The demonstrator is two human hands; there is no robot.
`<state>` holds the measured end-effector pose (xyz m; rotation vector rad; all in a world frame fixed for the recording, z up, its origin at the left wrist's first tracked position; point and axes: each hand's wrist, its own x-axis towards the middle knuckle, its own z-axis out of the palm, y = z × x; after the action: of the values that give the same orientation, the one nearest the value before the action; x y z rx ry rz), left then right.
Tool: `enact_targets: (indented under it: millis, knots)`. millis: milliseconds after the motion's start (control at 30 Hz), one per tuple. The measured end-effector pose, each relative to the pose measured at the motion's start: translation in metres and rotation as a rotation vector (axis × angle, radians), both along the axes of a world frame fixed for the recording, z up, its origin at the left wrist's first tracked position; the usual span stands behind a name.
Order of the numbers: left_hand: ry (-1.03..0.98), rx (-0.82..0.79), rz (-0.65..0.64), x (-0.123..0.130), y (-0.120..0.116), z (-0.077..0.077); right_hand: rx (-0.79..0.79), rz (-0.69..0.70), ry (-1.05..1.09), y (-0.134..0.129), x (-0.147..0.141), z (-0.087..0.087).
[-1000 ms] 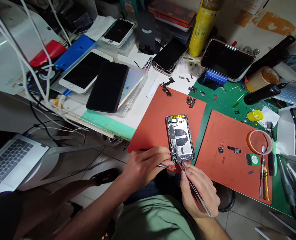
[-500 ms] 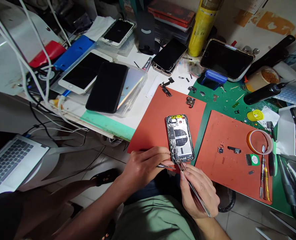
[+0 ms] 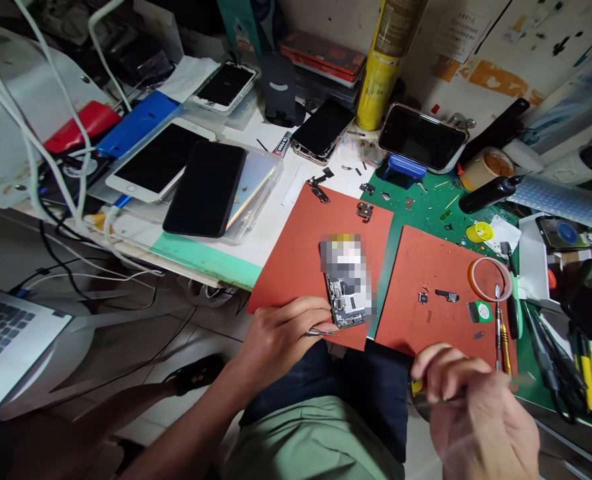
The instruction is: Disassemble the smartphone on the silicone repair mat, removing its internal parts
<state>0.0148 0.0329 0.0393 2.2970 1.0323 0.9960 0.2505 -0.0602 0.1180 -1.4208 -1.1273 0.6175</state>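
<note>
An opened phone [image 3: 352,315] lies on an orange mat [image 3: 286,267], its inner parts showing at the lower end; its upper part is pixelated. My left hand [image 3: 289,333] is closed round a slim screwdriver [image 3: 320,332] whose metal tip points right, below the phone. Fingertips of this hand rest at the phone's lower left edge. Well off to the lower right, my right hand [image 3: 476,400] is blurred by motion with its fingers curled. Pale streaks around it fit the metal tweezers [image 3: 521,378] seen in it earlier, though their shape is smeared.
A second orange mat [image 3: 411,267] bears small phone parts [image 3: 447,295], a tape roll [image 3: 490,279] and slim tools [image 3: 505,340]. Several phones and a yellow can [image 3: 376,87] stand behind. Scissors [image 3: 551,360] lie at right; white cables [image 3: 26,133] hang at left.
My right hand has swung away from the phone, down and to the right. My left hand stays at the phone's lower left edge. The view has shifted somewhat to the right.
</note>
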Motion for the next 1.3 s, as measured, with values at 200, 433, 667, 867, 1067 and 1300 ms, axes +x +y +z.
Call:
enact_targets:
  millis: [200, 433, 667, 867, 1067, 1300]
  knots:
    - [0.037, -0.01, -0.012, 0.0, 0.002, 0.005, -0.507, 0.177, -0.219, -0.013, 0.028, 0.007]
    - [0.064, 0.066, 0.023, 0.001, 0.002, 0.002, -0.387, -0.127, -0.372, -0.062, 0.064, 0.008]
    - [0.086, 0.102, 0.068, 0.002, -0.001, -0.005, 0.013, -0.253, -0.024, -0.048, 0.009, -0.011]
    - [0.099, 0.033, 0.032, 0.001, -0.001, 0.002, 0.33, -0.019, -0.355, -0.022, -0.029, -0.058]
    - [0.079, -0.033, 0.007, 0.0, -0.001, 0.003, 0.388, 0.061, -0.488, -0.014, -0.023, -0.072]
    - [0.018, -0.031, 0.003, 0.001, -0.001, 0.0, 0.4, 0.13, -0.514, -0.008, -0.023, -0.067]
